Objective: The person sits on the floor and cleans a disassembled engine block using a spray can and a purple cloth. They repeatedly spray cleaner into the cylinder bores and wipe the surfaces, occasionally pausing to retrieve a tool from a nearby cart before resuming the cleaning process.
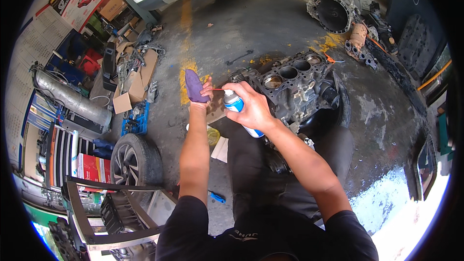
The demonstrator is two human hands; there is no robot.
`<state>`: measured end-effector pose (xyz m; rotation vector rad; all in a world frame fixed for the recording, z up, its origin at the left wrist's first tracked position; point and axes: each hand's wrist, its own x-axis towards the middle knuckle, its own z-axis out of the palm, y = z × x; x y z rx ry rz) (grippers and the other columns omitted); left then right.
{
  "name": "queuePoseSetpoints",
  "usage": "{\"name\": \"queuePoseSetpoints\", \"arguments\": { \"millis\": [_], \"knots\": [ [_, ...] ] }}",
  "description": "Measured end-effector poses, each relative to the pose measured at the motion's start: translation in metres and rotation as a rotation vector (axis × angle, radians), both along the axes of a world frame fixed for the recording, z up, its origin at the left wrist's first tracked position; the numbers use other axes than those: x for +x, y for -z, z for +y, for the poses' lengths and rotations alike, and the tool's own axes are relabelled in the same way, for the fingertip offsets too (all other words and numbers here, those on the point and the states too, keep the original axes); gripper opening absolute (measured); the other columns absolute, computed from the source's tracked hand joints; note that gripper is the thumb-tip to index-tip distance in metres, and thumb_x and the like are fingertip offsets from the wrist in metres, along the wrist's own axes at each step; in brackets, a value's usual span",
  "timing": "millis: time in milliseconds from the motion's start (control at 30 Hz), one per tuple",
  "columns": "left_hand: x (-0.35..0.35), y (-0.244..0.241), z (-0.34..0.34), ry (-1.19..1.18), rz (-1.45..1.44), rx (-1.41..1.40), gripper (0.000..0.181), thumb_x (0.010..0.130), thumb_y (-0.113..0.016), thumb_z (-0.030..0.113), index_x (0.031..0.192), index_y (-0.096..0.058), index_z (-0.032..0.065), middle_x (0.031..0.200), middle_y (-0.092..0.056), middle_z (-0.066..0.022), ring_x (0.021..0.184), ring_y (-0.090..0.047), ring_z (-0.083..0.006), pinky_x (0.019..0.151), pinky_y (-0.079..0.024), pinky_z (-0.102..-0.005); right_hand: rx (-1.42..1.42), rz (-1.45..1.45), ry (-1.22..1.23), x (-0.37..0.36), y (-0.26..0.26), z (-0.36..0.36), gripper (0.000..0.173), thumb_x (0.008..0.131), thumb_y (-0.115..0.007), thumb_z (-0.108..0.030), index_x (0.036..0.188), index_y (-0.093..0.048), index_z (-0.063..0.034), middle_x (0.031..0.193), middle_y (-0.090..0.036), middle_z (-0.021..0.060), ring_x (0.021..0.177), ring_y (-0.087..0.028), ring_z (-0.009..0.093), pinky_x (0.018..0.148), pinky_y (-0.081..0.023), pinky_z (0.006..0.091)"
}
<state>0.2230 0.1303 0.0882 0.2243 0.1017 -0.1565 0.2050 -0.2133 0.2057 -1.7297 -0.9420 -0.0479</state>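
Observation:
A purple cloth (195,87) lies along the palm side of my left hand (206,92), which grips it. My right hand (251,107) is wrapped around a blue and white aerosol can (233,104), a finger on its top. From the can's nozzle a thin red straw (216,89) points left at the cloth and my left fingers. Whether spray is coming out cannot be seen. Just beyond my right hand stands an engine block (295,87) with open cylinder bores facing up, resting on a dark round support, perhaps a tire (342,98).
Near my left forearm sit a yellowish container (213,136) and a white sheet (220,150). A blue-handled tool (216,197) lies on the floor. Leftward are a wheel (136,163), a blue tray (136,119) and a metal frame (116,239). A gearbox housing (331,12) lies far right.

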Motion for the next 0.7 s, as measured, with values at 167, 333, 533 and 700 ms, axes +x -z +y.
{"name": "queuePoseSetpoints", "arguments": {
  "millis": [167,333,533,700],
  "knots": [
    [-0.022,-0.017,-0.009,-0.14,0.158,0.046,0.105,0.079,-0.063,0.083,0.117,-0.054,-0.0143,0.074,-0.051,-0.0053,0.046,-0.042,-0.0119,0.038,-0.037,-0.0227,-0.111,-0.164,-0.142,0.009,-0.008,0.027,0.058,0.07,-0.077,-0.018,0.126,-0.061,-0.0253,0.11,-0.063,0.0063,0.096,-0.068,0.035,0.08,-0.056,0.0444],
    [-0.037,-0.034,-0.017,-0.418,0.267,0.494,0.075,0.09,-0.06,0.072,0.099,-0.061,-0.002,0.071,-0.053,-0.0012,0.051,-0.049,-0.0123,0.036,-0.04,-0.0233,0.014,-0.064,-0.063,0.012,-0.022,0.058,0.057,0.071,-0.079,-0.02,0.125,-0.06,-0.0265,0.107,-0.062,0.0065,0.098,-0.067,0.035,0.08,-0.055,0.0439],
    [-0.039,-0.016,-0.013,-0.417,0.241,0.564,0.051,0.099,-0.053,0.065,0.088,-0.061,0.0153,0.072,-0.061,0.0003,0.043,-0.049,-0.0105,0.033,-0.036,-0.0223,-0.079,-0.11,-0.143,0.016,-0.009,0.084,0.057,0.072,-0.079,-0.021,0.125,-0.06,-0.0267,0.108,-0.063,0.007,0.1,-0.067,0.034,0.083,-0.054,0.0436],
    [-0.038,0.006,-0.013,-0.287,0.351,0.308,0.064,0.097,-0.053,0.068,0.098,-0.057,0.0047,0.07,-0.055,-0.0041,0.047,-0.046,-0.0138,0.041,-0.036,-0.0253,-0.178,-0.095,-0.111,0.012,0.018,0.055,0.058,0.072,-0.078,-0.02,0.127,-0.059,-0.0272,0.11,-0.063,0.0071,0.098,-0.069,0.035,0.081,-0.057,0.0443]
  ]
}}
